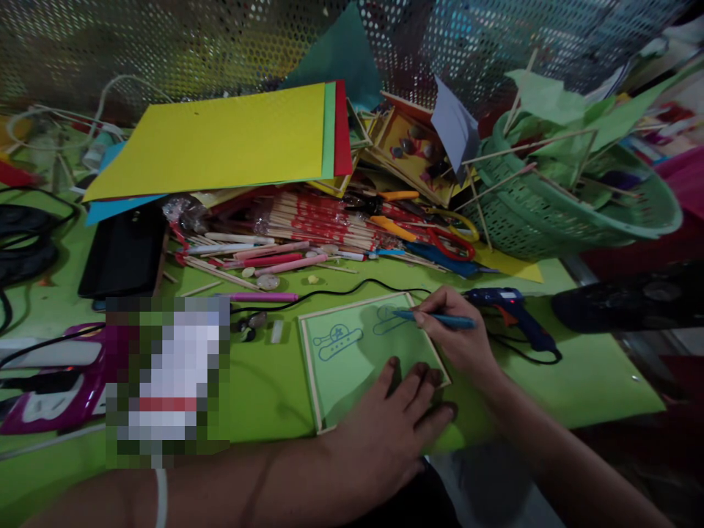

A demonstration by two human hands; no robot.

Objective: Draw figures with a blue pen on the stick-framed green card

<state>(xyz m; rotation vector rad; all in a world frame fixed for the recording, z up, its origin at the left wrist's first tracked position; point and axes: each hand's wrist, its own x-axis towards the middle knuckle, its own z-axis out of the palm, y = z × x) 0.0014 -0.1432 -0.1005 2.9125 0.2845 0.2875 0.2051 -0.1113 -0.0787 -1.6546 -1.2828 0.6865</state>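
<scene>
"Left hand (379,425)?"
"Fingers spread on pale-green, wood-edged rectangular panel (330,385), lower centre of frame; likely steadying it."
"Right hand (466,350)?"
"Fingers pinch slim blue pen (459,321) near its tip, likely for line control."

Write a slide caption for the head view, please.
The right hand draws with a blue pen on a framed green card, the left hand resting on it, beside a glue gun.

Before you, a green-topped table (258,411) runs beneath dim light, backed by a perforated mesh panel (220,51); dark shadow fills your lower right.
</scene>
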